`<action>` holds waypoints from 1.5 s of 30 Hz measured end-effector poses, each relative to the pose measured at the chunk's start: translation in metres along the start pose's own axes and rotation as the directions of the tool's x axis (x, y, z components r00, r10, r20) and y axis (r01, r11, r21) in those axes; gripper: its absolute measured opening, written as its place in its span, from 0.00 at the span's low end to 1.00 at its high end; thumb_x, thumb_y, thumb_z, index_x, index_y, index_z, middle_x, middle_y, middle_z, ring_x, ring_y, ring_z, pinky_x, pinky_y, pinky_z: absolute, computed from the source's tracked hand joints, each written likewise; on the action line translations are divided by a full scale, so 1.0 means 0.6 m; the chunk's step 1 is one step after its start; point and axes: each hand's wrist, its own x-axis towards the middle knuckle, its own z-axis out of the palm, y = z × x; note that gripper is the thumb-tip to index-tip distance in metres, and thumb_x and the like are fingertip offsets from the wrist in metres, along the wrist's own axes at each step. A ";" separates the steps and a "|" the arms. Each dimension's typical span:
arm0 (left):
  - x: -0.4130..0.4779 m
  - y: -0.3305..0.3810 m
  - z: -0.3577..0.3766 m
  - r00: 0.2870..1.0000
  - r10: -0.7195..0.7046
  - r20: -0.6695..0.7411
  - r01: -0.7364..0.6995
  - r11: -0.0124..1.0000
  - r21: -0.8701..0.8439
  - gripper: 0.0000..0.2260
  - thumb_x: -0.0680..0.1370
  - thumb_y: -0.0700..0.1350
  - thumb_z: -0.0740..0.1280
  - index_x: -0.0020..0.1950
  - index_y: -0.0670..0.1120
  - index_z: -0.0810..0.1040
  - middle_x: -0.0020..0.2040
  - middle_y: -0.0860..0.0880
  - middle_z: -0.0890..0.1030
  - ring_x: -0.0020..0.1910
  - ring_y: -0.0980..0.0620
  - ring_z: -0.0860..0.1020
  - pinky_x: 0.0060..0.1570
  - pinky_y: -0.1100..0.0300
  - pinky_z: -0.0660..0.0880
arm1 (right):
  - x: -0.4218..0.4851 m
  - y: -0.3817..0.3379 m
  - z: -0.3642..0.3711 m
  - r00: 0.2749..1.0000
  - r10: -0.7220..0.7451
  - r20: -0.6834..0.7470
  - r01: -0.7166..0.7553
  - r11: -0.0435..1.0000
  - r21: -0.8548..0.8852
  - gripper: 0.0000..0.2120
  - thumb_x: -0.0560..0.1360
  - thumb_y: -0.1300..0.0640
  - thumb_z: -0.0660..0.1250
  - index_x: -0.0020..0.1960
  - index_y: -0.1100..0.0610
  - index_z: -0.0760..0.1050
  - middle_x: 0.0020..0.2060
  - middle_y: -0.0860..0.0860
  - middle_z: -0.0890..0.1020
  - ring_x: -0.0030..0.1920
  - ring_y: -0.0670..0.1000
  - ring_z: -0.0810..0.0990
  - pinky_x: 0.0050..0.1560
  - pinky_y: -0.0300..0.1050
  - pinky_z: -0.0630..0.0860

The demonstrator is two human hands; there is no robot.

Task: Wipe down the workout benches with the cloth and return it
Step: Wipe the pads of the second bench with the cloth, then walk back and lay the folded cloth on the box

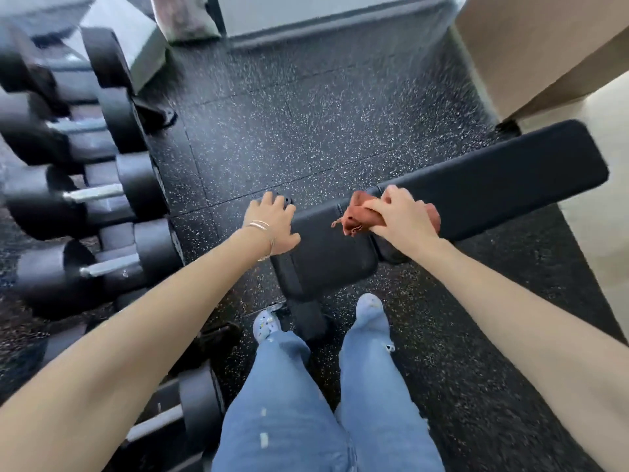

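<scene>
Pressing down on the bench (476, 185), the right hand (398, 216) is closed around a bunched rust-red cloth (357, 212), which pokes out from under the fingers toward 9 o'clock and shows again past the knuckles at 3 o'clock; the cloth lies where the small seat pad meets the long back pad. Toward 9 o'clock of it, well apart, the left hand (272, 223) rests with fingers spread and open on the seat pad's far corner, thin bracelets (262, 229) at the wrist. From the head view the black, smooth, rounded-edged padding runs off toward 2 o'clock. Beneath lies black rubber floor (306, 114) flecked with pale specks, laid in tiles. At 9 o'clock, a rack of dark dumbbells (102, 199) with metal handles, blurred. At 1 o'clock a tan block-shaped thing (527, 46), unclear. At 6 o'clock, blue jeans (306, 403) and pale blue shoes (372, 311).
</scene>
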 end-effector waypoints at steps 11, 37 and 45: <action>-0.125 -0.050 -0.293 0.912 -0.137 -0.387 0.153 0.988 0.012 0.28 0.74 0.62 0.58 0.69 0.48 0.65 0.65 0.45 0.70 0.66 0.44 0.66 0.60 0.49 0.67 | -0.014 -0.016 -0.305 0.977 -0.165 -0.135 0.151 0.983 -0.106 0.21 0.74 0.53 0.69 0.65 0.49 0.69 0.58 0.56 0.68 0.61 0.57 0.69 0.59 0.59 0.70; -0.418 0.224 -0.240 0.474 -0.856 -0.206 0.789 0.517 -0.332 0.25 0.75 0.63 0.57 0.66 0.50 0.68 0.62 0.45 0.73 0.62 0.43 0.71 0.55 0.49 0.69 | -0.131 -0.054 -0.362 0.477 -0.878 0.050 0.829 0.430 -0.357 0.23 0.74 0.52 0.69 0.67 0.50 0.66 0.57 0.57 0.71 0.59 0.59 0.72 0.50 0.54 0.75; -0.593 0.378 -0.136 0.283 -0.956 -0.078 0.878 0.291 -0.380 0.25 0.75 0.64 0.55 0.68 0.52 0.67 0.63 0.48 0.73 0.62 0.46 0.71 0.55 0.53 0.69 | -0.289 -0.123 -0.302 0.260 -0.955 0.141 0.920 0.200 -0.337 0.25 0.72 0.53 0.70 0.67 0.47 0.67 0.55 0.56 0.71 0.58 0.58 0.72 0.47 0.52 0.73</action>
